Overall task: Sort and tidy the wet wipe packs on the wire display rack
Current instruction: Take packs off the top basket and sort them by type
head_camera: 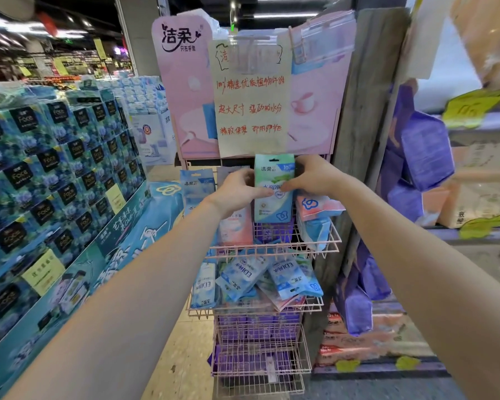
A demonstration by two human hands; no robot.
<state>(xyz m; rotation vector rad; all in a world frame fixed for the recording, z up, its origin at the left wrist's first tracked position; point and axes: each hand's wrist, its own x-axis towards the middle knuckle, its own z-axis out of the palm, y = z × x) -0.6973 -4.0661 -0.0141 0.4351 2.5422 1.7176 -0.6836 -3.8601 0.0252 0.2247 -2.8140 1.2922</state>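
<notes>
A pink wire display rack (274,249) stands in front of me with several baskets. I hold a green and blue wet wipe pack (272,203) upright at the top tier: my left hand (237,190) grips its left edge, my right hand (312,176) its right edge and upper corner. A blue pack (195,186) stands at the far left of that tier, and a pink pack (236,229) sits below my left wrist. The second basket holds several blue packs (243,277) lying jumbled and upside down. Purple packs (257,327) fill the lower baskets.
A pink header board with a handwritten sign (250,108) rises above the rack. Stacked blue tissue cartons (55,168) stand on the left. A wooden post (361,111) and shelves with purple packages (425,154) are on the right. Speckled floor (182,356) lies beside the rack.
</notes>
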